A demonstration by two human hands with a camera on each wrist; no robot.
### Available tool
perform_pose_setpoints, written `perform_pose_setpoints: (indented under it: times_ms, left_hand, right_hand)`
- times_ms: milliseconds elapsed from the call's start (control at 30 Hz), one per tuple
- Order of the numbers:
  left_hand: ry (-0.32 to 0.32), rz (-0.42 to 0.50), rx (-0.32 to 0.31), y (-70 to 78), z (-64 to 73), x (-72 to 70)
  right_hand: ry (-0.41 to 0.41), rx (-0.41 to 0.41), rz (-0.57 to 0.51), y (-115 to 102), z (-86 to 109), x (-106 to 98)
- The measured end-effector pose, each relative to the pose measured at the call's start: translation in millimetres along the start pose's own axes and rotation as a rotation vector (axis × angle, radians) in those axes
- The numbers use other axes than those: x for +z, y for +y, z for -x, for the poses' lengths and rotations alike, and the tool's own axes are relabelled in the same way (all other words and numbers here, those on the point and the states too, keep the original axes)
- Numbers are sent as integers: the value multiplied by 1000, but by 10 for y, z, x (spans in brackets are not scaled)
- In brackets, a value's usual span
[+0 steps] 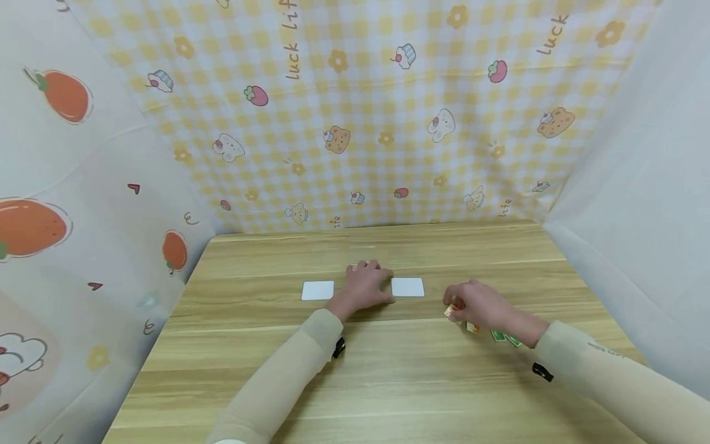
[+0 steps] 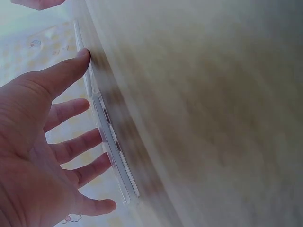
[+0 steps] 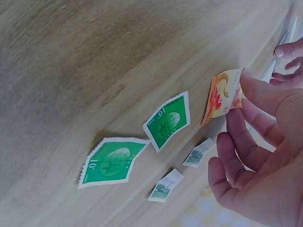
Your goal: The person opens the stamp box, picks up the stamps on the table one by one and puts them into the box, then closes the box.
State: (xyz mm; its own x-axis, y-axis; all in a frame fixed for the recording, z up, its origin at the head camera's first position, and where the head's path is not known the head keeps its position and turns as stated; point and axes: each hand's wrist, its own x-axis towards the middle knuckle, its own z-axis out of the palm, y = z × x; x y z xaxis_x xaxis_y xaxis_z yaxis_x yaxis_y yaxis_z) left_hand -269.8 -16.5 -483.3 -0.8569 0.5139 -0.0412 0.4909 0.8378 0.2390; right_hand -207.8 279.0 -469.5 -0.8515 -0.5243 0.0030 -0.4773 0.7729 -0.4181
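My left hand (image 1: pixel 364 288) lies over the tabletop with its fingers spread, between a left white card (image 1: pixel 318 290) and a right white card (image 1: pixel 407 287). In the left wrist view its fingertips are at a thin, flat item with clear edges (image 2: pixel 113 146); whether they press it is hard to tell. My right hand (image 1: pixel 479 305) pinches an orange-and-yellow postage stamp (image 3: pixel 225 94) between thumb and fingers, just above the table. Another orange stamp (image 1: pixel 473 327) shows beneath that hand. Two green stamps (image 3: pixel 113 161) and two small grey-green stamps (image 3: pixel 163 186) lie beside it.
The wooden table (image 1: pixel 355 382) spreads out in front of me. Faint transparent sheets (image 1: pixel 405 254) seem to lie beyond my left hand. A checked cloth (image 1: pixel 355 111) hangs behind the table, with pale cloth walls at both sides.
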Motion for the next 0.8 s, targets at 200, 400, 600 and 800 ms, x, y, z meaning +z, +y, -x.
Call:
perform_pose_setpoints:
  times_ms: [200, 400, 600, 800]
  left_hand:
    - [13, -7, -15, 53, -5, 5]
    - [39, -8, -25, 70, -29, 36]
    - [24, -13, -48, 111, -40, 15]
    - [5, -8, -61, 153, -22, -34]
  right_hand:
    - [-4, 33, -43, 39, 9, 38]
    - [-2, 19, -87, 86, 20, 74]
    - [-6, -31, -117, 124, 21, 86]
    - [-34, -63, -163, 132, 33, 69]
